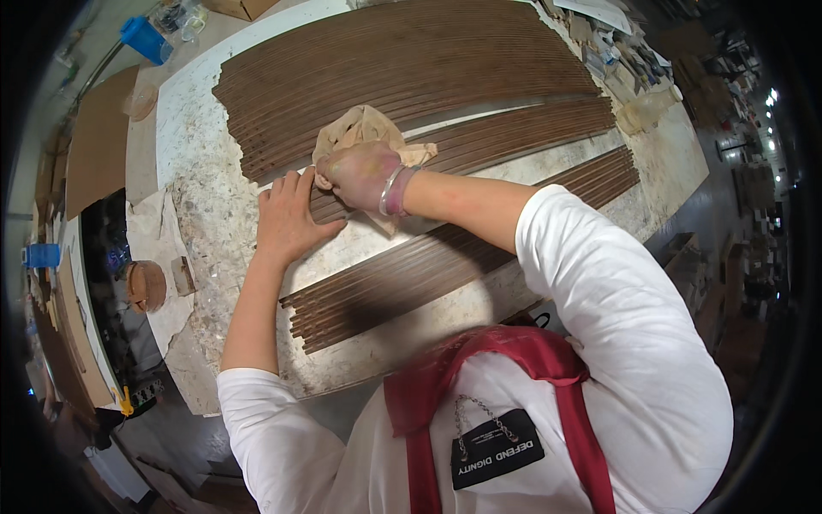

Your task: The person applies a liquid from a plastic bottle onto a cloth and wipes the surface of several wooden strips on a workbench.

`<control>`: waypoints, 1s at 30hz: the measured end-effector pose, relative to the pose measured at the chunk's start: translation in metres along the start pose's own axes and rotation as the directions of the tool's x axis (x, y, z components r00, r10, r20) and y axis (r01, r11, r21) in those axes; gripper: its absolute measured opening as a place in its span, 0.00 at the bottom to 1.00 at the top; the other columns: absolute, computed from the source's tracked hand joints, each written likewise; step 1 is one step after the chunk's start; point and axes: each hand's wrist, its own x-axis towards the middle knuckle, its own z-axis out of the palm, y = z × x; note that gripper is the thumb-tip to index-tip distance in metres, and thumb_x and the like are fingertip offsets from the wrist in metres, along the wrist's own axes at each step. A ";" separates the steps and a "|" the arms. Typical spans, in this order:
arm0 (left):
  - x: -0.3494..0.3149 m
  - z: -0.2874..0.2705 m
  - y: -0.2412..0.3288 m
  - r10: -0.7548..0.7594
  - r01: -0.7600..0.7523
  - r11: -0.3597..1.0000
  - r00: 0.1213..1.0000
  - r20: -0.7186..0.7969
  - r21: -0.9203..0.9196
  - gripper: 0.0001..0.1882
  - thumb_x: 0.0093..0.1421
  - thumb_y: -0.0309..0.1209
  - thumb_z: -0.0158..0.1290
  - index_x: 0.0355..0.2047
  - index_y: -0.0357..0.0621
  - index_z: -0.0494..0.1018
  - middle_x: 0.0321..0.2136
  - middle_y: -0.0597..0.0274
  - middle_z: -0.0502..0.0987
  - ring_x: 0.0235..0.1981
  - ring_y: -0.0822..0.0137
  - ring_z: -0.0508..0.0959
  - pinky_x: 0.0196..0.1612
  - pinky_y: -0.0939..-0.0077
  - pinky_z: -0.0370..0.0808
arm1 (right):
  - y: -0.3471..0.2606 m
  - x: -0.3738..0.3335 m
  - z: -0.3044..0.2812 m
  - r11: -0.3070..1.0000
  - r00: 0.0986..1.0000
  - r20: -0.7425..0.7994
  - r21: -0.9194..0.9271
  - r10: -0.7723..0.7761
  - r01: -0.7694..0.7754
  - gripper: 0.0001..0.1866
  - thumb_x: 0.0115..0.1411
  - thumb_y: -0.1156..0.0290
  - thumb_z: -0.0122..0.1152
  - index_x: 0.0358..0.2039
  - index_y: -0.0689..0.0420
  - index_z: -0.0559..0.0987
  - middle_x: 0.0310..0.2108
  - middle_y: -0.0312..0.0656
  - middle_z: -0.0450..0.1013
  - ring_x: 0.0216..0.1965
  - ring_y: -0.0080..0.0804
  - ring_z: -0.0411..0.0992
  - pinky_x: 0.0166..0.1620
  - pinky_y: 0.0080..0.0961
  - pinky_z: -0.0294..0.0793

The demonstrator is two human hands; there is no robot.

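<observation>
Dark brown slender strips lie side by side on a stained white table (214, 283). They form a wide far bundle (402, 60), a middle bundle (522, 133) and a near bundle (394, 283). My left hand (289, 214), bare, rests with fingers spread at the left end of the middle bundle. Close beside it, my right hand (361, 176) wears a thin purplish glove and grips a crumpled beige cloth (360, 127). The cloth lies against the strips of the middle bundle, and part of it hangs below the right wrist.
A round brown container (145, 285) stands at the table's left edge. At the far left are a blue cup (144, 38) and a brown board (98, 137). A clear jar (648, 111) lies at the right, near a heap of tools and scraps (621, 68).
</observation>
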 end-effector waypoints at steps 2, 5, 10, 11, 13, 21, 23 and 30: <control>-0.001 -0.001 -0.002 -0.003 0.003 1.000 1.000 -0.002 -0.013 0.49 0.40 0.56 0.65 0.59 0.44 0.64 0.47 0.55 0.69 0.51 0.56 0.68 0.53 0.58 0.64 | 0.009 -0.002 0.001 0.998 0.996 -0.067 -0.033 -0.063 0.061 0.11 0.54 0.67 0.58 0.38 0.49 0.80 0.36 0.43 0.78 0.39 0.40 0.77 0.44 0.37 0.75; -0.008 0.004 -0.007 -0.004 0.004 1.000 0.999 -0.049 -0.014 0.49 0.39 0.56 0.66 0.59 0.44 0.64 0.47 0.56 0.69 0.51 0.56 0.69 0.52 0.58 0.64 | 0.098 -0.049 -0.019 0.992 0.990 -0.143 -0.127 0.000 -0.018 0.17 0.52 0.70 0.62 0.44 0.52 0.79 0.43 0.46 0.77 0.47 0.40 0.74 0.53 0.37 0.71; -0.004 0.009 -0.004 0.033 -0.032 0.999 0.995 -0.095 0.015 0.48 0.40 0.55 0.66 0.59 0.44 0.64 0.46 0.56 0.69 0.49 0.56 0.69 0.52 0.59 0.64 | 0.149 -0.099 -0.057 0.872 0.883 -0.032 -0.144 0.469 -0.469 0.14 0.54 0.68 0.62 0.42 0.52 0.78 0.39 0.45 0.78 0.44 0.42 0.76 0.47 0.41 0.73; -0.002 0.010 -0.003 0.041 -0.040 0.999 0.995 -0.096 0.010 0.48 0.40 0.55 0.66 0.58 0.44 0.64 0.46 0.56 0.69 0.49 0.56 0.69 0.51 0.58 0.64 | 0.136 -0.089 -0.050 0.928 0.937 -0.080 -0.130 0.341 -0.349 0.14 0.53 0.68 0.62 0.42 0.51 0.78 0.38 0.45 0.78 0.42 0.42 0.77 0.46 0.40 0.73; -0.004 0.009 -0.003 0.018 -0.016 1.000 0.996 -0.089 0.021 0.47 0.41 0.54 0.65 0.58 0.44 0.64 0.46 0.57 0.69 0.49 0.57 0.69 0.51 0.58 0.64 | 0.110 -0.048 0.004 0.989 0.980 -0.195 -0.134 0.040 -0.067 0.15 0.52 0.66 0.62 0.43 0.48 0.79 0.35 0.46 0.79 0.37 0.42 0.78 0.41 0.38 0.75; -0.043 -0.027 -0.051 -0.098 0.109 0.961 0.994 0.058 -0.254 0.59 0.40 0.42 0.69 0.69 0.45 0.49 0.61 0.50 0.64 0.63 0.52 0.63 0.65 0.55 0.57 | 0.024 -0.023 -0.041 0.941 0.992 0.070 0.317 0.104 -0.121 0.25 0.58 0.58 0.54 0.56 0.49 0.74 0.42 0.49 0.78 0.43 0.43 0.77 0.47 0.35 0.75; -0.061 -0.019 -0.080 -0.214 0.217 0.832 0.975 0.064 -0.510 0.58 0.40 0.38 0.70 0.69 0.46 0.49 0.62 0.50 0.64 0.63 0.51 0.63 0.65 0.58 0.59 | 0.074 -0.053 -0.050 0.934 0.976 0.022 0.287 0.214 -0.212 0.27 0.61 0.54 0.56 0.60 0.47 0.71 0.41 0.50 0.78 0.36 0.39 0.79 0.41 0.32 0.78; -0.057 0.028 -0.075 -0.114 0.007 0.789 0.984 -0.135 -0.615 0.51 0.41 0.29 0.71 0.65 0.36 0.56 0.58 0.46 0.69 0.60 0.53 0.69 0.61 0.62 0.68 | 0.133 -0.087 -0.036 0.999 0.996 -0.076 0.039 0.036 -0.033 0.14 0.59 0.64 0.60 0.46 0.48 0.76 0.39 0.43 0.77 0.39 0.43 0.76 0.44 0.33 0.76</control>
